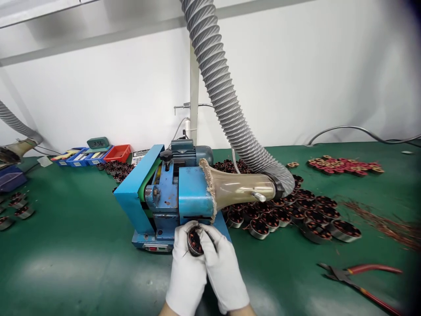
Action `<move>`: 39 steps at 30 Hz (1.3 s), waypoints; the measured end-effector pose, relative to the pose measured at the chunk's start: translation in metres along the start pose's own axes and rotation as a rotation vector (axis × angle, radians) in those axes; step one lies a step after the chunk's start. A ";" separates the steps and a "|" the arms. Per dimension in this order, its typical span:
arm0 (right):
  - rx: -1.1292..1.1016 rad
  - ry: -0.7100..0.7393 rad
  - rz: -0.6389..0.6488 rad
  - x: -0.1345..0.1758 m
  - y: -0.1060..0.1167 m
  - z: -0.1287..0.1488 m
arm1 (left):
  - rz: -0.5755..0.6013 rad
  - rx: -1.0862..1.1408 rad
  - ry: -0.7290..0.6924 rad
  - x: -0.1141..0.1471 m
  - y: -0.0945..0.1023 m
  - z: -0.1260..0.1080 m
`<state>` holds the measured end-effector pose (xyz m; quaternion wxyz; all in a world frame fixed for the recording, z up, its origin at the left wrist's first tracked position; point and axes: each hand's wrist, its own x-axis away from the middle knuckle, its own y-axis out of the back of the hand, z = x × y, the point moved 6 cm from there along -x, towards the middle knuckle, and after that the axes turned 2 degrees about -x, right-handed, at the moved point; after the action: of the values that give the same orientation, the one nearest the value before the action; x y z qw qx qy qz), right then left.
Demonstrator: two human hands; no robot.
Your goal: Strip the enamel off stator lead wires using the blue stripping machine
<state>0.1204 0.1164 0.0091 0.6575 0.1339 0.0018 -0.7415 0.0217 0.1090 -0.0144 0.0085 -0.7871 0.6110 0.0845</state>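
Fingers [210, 235] of both white-gloved hands close round one small motor stator [195, 241], held just in front of the blue bench machine [171, 193], low against its front face.

Head view:
- Left hand [186, 263]: cups the stator from the left, fingers wrapped on its rim. Copper windings face the camera.
- Right hand [223, 267]: gripping the same stator from the right, thumb across its top edge. Hands touch each other.
- Machine sits on the green bench mat [66, 254]. Red switch low on its base.
- Clear funnel hood [240, 188] butts against the machine's right side, joined to a grey ribbed extraction hose [223, 101] rising out of frame.
- Batch of like stators [296, 215] lies on the mat right of the machine, under and beyond the hood.
- Flat red-and-tan rings [342, 166] piled further back right.
- Copper wire offcuts [384, 221] scattered at the right edge.
- Red-handled pliers [358, 278] lie near right, apart from the hands.
- Coloured parts trays [95, 156] back left, small clock behind them.
- Few more stators [16, 208] at far left.
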 end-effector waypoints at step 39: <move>-0.878 -0.471 -0.025 0.032 0.015 0.012 | 0.114 -0.189 -0.376 0.071 0.022 -0.045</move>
<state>0.1290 0.0806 0.0170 0.6252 -0.3268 0.1668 -0.6889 0.0235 0.0299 0.0222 0.0435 -0.7188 0.6317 0.2872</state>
